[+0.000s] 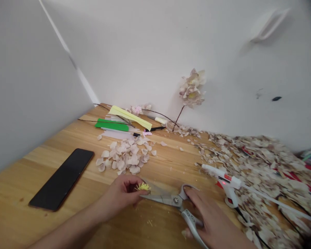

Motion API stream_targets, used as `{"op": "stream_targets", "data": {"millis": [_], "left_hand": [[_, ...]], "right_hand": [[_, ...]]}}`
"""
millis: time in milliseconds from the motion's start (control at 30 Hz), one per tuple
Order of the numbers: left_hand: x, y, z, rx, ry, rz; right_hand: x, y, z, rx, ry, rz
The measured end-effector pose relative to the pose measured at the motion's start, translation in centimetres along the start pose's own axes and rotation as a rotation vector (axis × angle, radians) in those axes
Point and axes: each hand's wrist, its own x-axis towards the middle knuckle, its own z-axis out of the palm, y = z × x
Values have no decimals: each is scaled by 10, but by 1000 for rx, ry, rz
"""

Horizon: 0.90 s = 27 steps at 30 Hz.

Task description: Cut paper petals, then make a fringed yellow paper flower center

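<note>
My left hand (121,194) pinches a small yellow fringed tuft (142,187) between its fingertips. My right hand (209,218) is closed around the grey and white handles of a pair of steel kitchen scissors (175,200). The scissor blades reach left to the tuft and my left fingers, and they lie partly open. A loose heap of pale pink petals (124,155) lies on the wooden table (54,162) beyond my hands, out of their reach.
A black smartphone (61,180) lies left of my hands. A white hot glue gun (228,183) sits to the right on a deep layer of petal scraps (251,162). Green and yellow paper strips (112,125), glue sticks and a finished paper flower (191,88) stand by the white wall.
</note>
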Motion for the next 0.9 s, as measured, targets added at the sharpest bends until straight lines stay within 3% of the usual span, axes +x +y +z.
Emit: {"op": "stream_targets", "data": {"millis": [400,633,800,900], "left_hand": [[-3,-1,4,10,-16,-16],[-3,-6,3,110,-17,43],[-4,-3,8,328,-53,-110],[-14,9,-2,562,33,-70]], "right_hand": [[-1,-17,-14,46,80,-40],[1,-20,-15,43,81,-23],[0,-15,-14,22,86,15],[0,-7,-14,5,124,46]]}}
